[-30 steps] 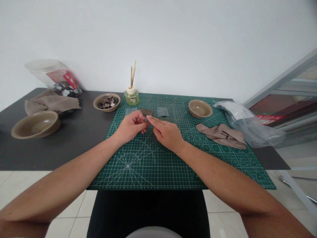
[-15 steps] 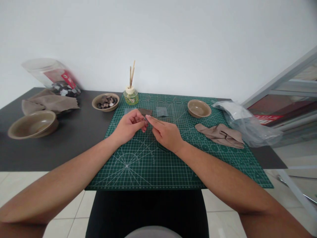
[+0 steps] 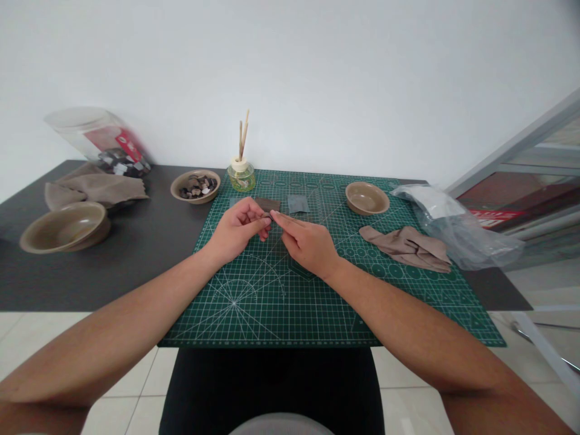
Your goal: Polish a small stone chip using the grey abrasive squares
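Over the green cutting mat [image 3: 272,302] my left hand [image 3: 238,229] pinches a small dark chip [image 3: 268,216] between thumb and fingers. My right hand [image 3: 312,244] meets it from the other side, fingers pressed together, their tips at the chip's edge. Whether something thin lies under the right fingertips is hidden. Just behind the hands lie a brown square sheet [image 3: 269,203], a grey square sheet [image 3: 298,203] and a partly covered grey sheet [image 3: 234,202]. A small bowl [image 3: 176,192] of dark and pale chips stands left of the mat.
A reed diffuser [image 3: 241,175] stands at the mat's back left. To the right are a tan bowl [image 3: 367,199], a brown cloth [image 3: 412,248] and a clear plastic bag [image 3: 471,238]. Far left are a larger bowl [image 3: 63,226], another cloth [image 3: 104,188] and a bag of chips [image 3: 118,151].
The view has shifted slightly, moving everything a little to the right. Both hands stay together at the chip, with the right fingertips slightly lower against it.
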### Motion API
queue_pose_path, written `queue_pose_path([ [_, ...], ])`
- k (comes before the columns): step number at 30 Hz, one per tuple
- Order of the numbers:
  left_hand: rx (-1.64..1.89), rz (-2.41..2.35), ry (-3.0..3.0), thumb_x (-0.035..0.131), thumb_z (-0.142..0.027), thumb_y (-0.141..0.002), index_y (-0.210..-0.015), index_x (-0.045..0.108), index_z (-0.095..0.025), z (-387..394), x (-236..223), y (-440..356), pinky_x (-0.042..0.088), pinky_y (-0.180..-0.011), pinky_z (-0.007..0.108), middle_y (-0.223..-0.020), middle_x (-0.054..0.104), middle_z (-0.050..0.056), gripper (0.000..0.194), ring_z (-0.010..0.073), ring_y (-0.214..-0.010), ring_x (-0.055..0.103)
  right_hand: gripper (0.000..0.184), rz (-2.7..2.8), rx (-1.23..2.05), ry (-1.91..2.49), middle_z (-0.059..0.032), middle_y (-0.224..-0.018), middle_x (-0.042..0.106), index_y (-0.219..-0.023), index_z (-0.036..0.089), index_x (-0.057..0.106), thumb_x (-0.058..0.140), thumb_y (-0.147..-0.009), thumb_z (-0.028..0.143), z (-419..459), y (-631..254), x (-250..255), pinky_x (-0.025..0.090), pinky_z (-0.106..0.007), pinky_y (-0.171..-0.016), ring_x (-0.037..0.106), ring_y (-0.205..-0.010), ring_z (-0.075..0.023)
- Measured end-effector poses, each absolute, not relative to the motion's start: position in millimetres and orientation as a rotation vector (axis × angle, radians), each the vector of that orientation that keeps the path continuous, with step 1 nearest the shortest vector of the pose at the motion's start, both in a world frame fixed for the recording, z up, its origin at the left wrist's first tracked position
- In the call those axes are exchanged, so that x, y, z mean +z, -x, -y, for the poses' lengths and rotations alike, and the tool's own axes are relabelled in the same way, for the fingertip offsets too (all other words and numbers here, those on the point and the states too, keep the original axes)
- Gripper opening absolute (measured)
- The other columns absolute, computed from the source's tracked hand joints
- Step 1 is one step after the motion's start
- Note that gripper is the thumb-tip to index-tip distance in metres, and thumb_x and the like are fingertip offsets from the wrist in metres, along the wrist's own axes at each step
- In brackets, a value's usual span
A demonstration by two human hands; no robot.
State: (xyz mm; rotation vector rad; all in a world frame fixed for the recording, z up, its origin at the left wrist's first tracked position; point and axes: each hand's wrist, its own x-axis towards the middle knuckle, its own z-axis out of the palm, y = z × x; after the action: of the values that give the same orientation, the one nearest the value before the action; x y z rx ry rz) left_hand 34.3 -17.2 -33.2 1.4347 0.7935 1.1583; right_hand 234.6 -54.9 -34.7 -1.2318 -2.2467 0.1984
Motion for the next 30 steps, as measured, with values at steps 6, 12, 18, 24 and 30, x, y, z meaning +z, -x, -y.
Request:
queue_pose_path([
  [6, 1.160, -0.823, -1.446, 0.081, -0.025, -0.080, -0.082, 0.058, -0.019, 17.6, -32.2, -35.4, 0.050, -0.050, 0.020, -0.060, 0.066, -0.005, 0.024, 0.0090, -0.050, 0.060, 0.052, 2.239, 0.185, 1.297, -0.0027, -0.145, 0.069, -0.150, 0.024, 0.061, 0.050, -0.100, 0.012, 53.0, -236.7, -31.5, 0.064, -0.036, -0.097, 0.075, -0.122, -0.0219],
  [12, 1.090, -0.891, -1.468, 0.081, -0.024, -0.077, -0.081, 0.059, -0.018, 15.8, -31.9, -36.1, 0.049, -0.051, 0.020, -0.061, 0.063, -0.006, 0.023, 0.0082, -0.051, 0.059, 0.050, 2.178, 0.172, 1.288, -0.0015, -0.141, 0.072, -0.148, 0.025, 0.063, 0.049, -0.101, 0.013, 53.0, -240.0, -29.9, 0.064, -0.034, -0.096, 0.077, -0.117, -0.0199],
  [18, 1.042, -0.890, -1.431, 0.080, -0.023, -0.077, -0.086, 0.061, -0.018, 16.2, -31.2, -37.0, 0.058, -0.058, 0.023, -0.065, 0.068, -0.004, 0.021, 0.0108, -0.057, 0.067, 0.052, 2.227, 0.178, 1.108, 0.0009, -0.149, 0.067, -0.146, 0.028, 0.064, 0.048, -0.101, 0.010, 53.9, -238.5, -32.0, 0.058, -0.034, -0.109, 0.071, -0.128, -0.0169],
  [24, 1.063, -0.832, -1.376, 0.080, -0.020, -0.078, -0.089, 0.060, -0.018, 16.8, -30.8, -36.1, 0.061, -0.062, 0.024, -0.070, 0.070, -0.005, 0.024, 0.0109, -0.060, 0.071, 0.050, 2.227, 0.199, 1.115, -0.0009, -0.148, 0.067, -0.144, 0.027, 0.066, 0.049, -0.100, 0.011, 53.7, -238.0, -33.9, 0.058, -0.038, -0.110, 0.071, -0.128, -0.0189],
  [30, 1.081, -0.726, -1.301, 0.084, -0.028, -0.081, -0.105, 0.062, -0.018, 15.4, -35.5, -35.5, 0.065, -0.070, 0.028, -0.079, 0.077, -0.001, 0.034, 0.0144, -0.068, 0.076, 0.048, 2.139, 0.245, 1.182, 0.0013, -0.142, 0.072, -0.139, 0.030, 0.070, 0.052, -0.099, 0.012, 53.2, -239.4, -32.8, 0.059, -0.037, -0.108, 0.073, -0.124, -0.0189],
])
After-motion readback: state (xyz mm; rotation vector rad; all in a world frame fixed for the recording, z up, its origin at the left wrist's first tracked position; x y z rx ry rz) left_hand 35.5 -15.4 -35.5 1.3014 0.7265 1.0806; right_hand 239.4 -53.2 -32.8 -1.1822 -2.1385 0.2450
